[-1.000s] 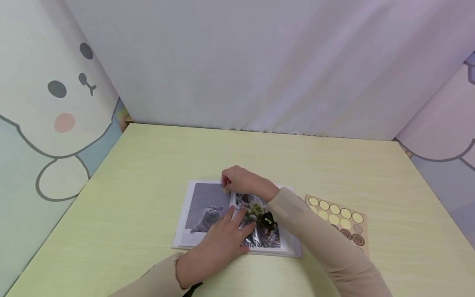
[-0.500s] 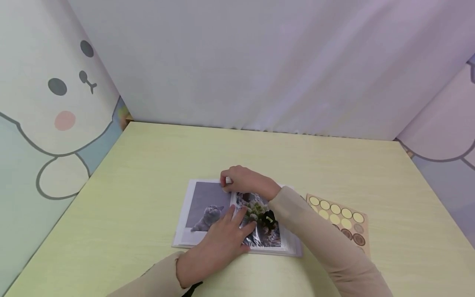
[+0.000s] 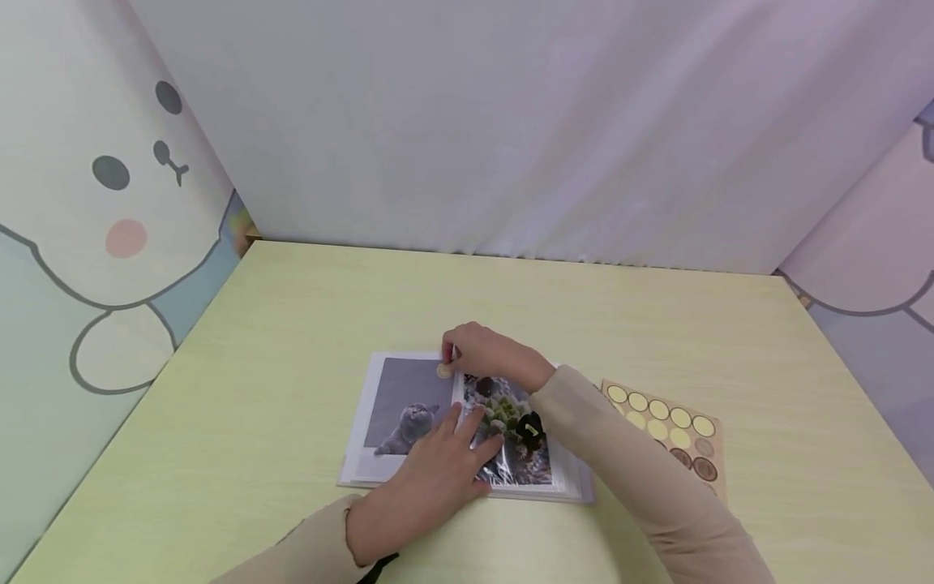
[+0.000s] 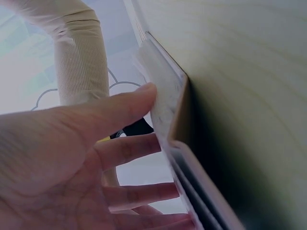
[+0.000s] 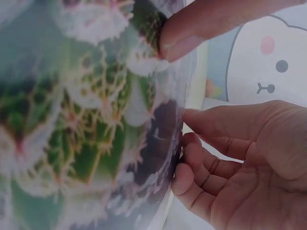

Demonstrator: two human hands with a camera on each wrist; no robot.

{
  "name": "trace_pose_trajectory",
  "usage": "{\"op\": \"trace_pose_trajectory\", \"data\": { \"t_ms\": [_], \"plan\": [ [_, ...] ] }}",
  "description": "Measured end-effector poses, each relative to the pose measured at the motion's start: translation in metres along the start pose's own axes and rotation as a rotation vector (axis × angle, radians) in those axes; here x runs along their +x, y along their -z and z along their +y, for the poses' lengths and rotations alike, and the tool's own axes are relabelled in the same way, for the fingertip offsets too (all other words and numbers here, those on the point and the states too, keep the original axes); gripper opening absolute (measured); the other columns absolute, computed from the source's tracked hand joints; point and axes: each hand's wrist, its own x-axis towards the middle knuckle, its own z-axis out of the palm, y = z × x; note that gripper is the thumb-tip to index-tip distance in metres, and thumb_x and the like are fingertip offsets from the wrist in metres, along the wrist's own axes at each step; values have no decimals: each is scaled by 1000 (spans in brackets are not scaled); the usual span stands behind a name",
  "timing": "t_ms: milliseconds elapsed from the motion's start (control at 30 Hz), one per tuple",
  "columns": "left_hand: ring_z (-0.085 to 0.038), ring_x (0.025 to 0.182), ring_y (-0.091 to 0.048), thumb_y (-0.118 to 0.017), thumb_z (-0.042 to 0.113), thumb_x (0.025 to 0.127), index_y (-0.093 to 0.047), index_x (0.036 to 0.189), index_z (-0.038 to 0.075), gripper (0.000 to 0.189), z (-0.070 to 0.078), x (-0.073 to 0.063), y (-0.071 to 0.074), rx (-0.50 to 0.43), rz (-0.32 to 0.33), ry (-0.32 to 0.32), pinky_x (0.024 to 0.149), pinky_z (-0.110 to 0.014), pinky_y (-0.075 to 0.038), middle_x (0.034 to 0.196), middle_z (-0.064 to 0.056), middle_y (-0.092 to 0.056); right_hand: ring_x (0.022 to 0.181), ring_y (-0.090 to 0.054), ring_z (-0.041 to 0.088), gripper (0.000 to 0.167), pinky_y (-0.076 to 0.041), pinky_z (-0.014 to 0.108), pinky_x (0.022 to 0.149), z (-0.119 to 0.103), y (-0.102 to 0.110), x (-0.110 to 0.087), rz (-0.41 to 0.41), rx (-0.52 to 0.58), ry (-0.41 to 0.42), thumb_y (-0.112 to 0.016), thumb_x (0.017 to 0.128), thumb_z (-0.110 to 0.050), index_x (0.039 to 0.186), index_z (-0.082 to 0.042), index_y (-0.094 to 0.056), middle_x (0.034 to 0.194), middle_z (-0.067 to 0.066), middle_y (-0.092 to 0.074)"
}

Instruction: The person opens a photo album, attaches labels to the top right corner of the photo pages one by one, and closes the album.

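Observation:
An open photo album (image 3: pixel 357 474) lies on the table, a grey cat photo (image 3: pixel 404 393) on its left page and a succulent photo (image 3: pixel 503 405) on its right page under shiny film. My left hand (image 3: pixel 438 466) rests across the middle with straight, spread fingers; in the left wrist view its thumb (image 4: pixel 139 98) touches the album's edge. At the top of the centre fold my right hand (image 3: pixel 496 355) has curled fingers and pinches a small pale round sticker (image 3: pixel 444 371) by the cat photo's corner. In the right wrist view its fingertips meet the page edge, the sticker hidden.
A brown sheet of round stickers (image 3: pixel 715 438), yellow and dark brown, lies right of the album, partly under my right sleeve (image 3: pixel 627 454). A small black object (image 3: pixel 530 431) shows beside that sleeve over the succulent photo. A pale curtain (image 3: pixel 467 138) hangs behind the table.
My right hand has shifted slightly to the right, and more of the round sticker shows at its fingertips. The left hand and the album have stayed in place.

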Motion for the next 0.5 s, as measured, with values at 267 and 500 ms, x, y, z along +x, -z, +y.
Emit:
{"op": "trace_pose_trajectory", "data": {
  "t_ms": [267, 500],
  "plan": [
    [-35, 122, -48, -64, 49, 81, -56, 127, 27, 52, 1, 0, 1, -12, -6, 1, 80, -36, -56, 136, -11, -46, 79, -55, 15, 17, -48, 29, 67, 8, 13, -20, 71, 25, 20, -51, 95, -13, 109, -8, -60, 98, 6, -59],
    [-37, 122, -48, -66, 48, 79, -56, 127, 27, 53, 1, -1, 1, -23, 25, -3, 77, -38, -57, 135, -12, -46, 86, -58, 18, 19, -50, 31, 72, 25, 32, -61, 205, 1, 76, -54, 93, -10, 109, -4, -60, 99, 8, -62]
  ]
}}
